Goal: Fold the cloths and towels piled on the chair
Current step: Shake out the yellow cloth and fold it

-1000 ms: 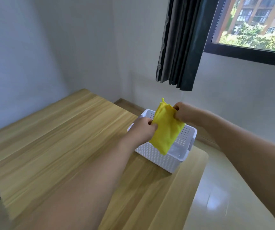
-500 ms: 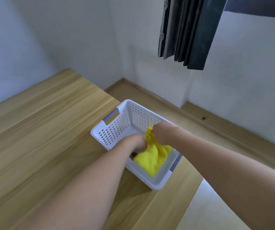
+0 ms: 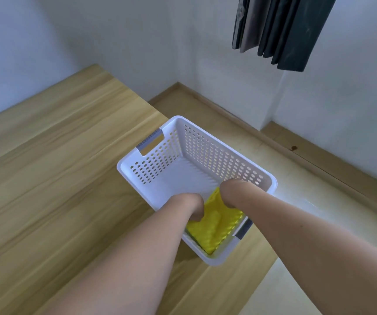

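A folded yellow cloth point(image 3: 214, 228) lies in the near end of a white perforated basket point(image 3: 205, 151), with a dark edge showing beneath it. Both my hands reach down into the basket. My left hand point(image 3: 191, 204) is curled over the cloth's left edge. My right hand point(image 3: 232, 192) holds the cloth's far corner, which rises up to it. My wrists hide the fingertips of both hands.
The basket stands at the right corner of a wooden table point(image 3: 58, 178), with grey handles at its two ends. Pale floor point(image 3: 296, 178) lies beyond the table edge on the right. A dark curtain point(image 3: 278, 30) hangs above, against white walls.
The yellow cloth was held up above the basket; both hands have since lowered it inside, where it now lies on the bottom. My view has tilted downward.
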The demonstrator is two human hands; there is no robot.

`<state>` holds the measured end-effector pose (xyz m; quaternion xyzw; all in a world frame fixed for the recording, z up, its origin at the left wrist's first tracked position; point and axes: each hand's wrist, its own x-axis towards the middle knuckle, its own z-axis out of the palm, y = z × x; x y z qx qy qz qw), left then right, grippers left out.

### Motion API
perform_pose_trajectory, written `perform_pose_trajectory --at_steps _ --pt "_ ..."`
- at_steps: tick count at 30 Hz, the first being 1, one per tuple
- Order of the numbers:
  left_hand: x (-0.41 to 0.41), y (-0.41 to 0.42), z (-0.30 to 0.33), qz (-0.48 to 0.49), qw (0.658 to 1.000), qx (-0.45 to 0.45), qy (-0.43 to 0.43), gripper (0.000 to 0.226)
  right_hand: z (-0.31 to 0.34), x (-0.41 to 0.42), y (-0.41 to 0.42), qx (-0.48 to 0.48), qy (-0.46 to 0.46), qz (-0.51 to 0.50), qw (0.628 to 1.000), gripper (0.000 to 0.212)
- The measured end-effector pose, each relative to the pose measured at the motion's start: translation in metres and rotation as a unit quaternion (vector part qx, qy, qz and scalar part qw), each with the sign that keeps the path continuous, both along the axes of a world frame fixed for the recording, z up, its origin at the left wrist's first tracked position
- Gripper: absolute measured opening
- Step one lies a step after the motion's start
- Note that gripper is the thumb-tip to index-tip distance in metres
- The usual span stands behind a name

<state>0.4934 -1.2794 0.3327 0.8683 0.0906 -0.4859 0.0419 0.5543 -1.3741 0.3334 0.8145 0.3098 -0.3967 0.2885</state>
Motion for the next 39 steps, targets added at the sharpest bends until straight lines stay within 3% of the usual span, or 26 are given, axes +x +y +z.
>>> perform_pose_trajectory --at_steps 7,11,16,27,32,39 --pt "-0.011 0.008 0.024 -0.022 1.000 0.018 -0.011 0.026 0.009 -0.010 -0.002 0.038 0.004 -0.041 0.998 0.015" --pt "-0.026 0.016 0.055 -0.019 0.997 0.013 -0.073 0.016 0.037 -0.020 -0.004 0.071 -0.022 -0.063 0.995 0.027" --pt "-0.039 0.023 0.075 0.011 0.988 -0.005 -0.154 0.021 0.045 -0.038 -0.004 0.027 -0.013 -0.022 0.999 0.036" --pt "-0.034 0.013 0.061 -0.070 0.990 0.020 -0.117 0.018 0.020 -0.038 -0.001 -0.019 -0.017 -0.003 1.000 0.037" --pt "-0.043 0.022 0.072 -0.033 0.982 0.021 -0.183 0.019 0.045 -0.038 -0.004 0.080 -0.009 -0.082 0.993 0.023" --pt "-0.088 0.048 0.125 0.006 0.933 0.017 -0.358 0.030 0.138 -0.070 -0.002 0.308 -0.085 -0.191 0.928 0.005"
